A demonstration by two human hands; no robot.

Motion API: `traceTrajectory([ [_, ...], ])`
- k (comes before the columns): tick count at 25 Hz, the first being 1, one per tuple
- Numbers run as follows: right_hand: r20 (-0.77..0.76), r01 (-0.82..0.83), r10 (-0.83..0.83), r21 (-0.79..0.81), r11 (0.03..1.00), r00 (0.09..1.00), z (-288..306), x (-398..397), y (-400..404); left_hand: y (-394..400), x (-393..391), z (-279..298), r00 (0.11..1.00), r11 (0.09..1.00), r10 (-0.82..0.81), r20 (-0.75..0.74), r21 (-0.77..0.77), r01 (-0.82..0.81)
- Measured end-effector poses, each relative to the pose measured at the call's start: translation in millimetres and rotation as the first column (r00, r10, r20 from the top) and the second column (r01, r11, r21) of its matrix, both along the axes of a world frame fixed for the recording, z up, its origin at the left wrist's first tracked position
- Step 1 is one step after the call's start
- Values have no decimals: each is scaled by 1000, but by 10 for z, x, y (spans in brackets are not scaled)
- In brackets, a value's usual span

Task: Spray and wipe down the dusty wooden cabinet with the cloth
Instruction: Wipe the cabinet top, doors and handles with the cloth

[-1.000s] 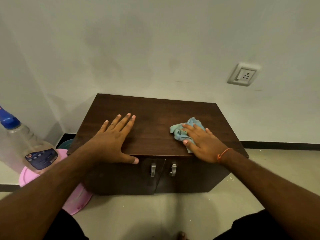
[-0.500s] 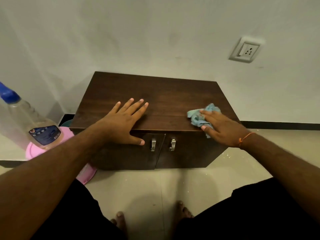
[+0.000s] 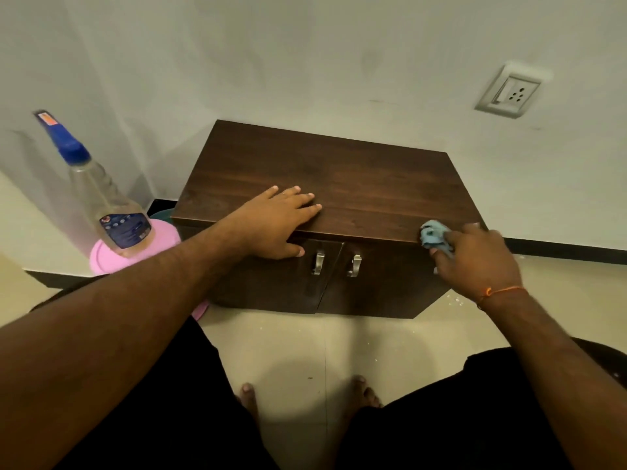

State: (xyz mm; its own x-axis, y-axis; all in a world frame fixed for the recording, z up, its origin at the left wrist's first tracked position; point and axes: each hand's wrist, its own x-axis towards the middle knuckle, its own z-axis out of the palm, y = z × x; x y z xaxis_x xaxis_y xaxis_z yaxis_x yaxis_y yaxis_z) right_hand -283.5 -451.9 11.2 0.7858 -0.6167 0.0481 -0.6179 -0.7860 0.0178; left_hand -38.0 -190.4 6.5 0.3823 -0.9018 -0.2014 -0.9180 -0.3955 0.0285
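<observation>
Cabinet (image 3: 339, 184) of dark wood stands on the pale floor (image 3: 305, 351) against the white wall (image 3: 271, 62), its flat top facing up and its two front doors closed, each with a small metal handle (image 3: 318, 263) near the middle seam. Two bare forearms reach toward it from the bottom of the head view, above dark clothing and bare toes. Left of the cabinet, a pink round lid or basin (image 3: 135, 252) sits low by the wall, and on it stands the spray bottle (image 3: 105, 201), clear-bodied with a dark label and a blue nozzle pointing up and to the left. A wall socket (image 3: 509, 93) is mounted up on the right.

Left hand (image 3: 274, 225) lies flat on the front left part of the top, fingers straight and together, thumb hanging over the front edge; it grasps nothing. Right hand (image 3: 475, 259), an orange thread round its wrist, presses the cloth (image 3: 432, 237) against the front right corner of the top, at the edge; its fingers curl over the cloth and grip it. The cloth is light blue and crumpled, partly hidden under that hand.
</observation>
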Motion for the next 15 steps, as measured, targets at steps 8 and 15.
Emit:
traceTrajectory([
  [8,-42,-69,-662,988,-142,748,-561,599,1383,131,-551,-126,852,945,316,-417,59,-321],
  [15,-114,-338,-898,900,-274,424,-992,985,1719,121,-556,-688,205,754,526,-825,341,-562],
])
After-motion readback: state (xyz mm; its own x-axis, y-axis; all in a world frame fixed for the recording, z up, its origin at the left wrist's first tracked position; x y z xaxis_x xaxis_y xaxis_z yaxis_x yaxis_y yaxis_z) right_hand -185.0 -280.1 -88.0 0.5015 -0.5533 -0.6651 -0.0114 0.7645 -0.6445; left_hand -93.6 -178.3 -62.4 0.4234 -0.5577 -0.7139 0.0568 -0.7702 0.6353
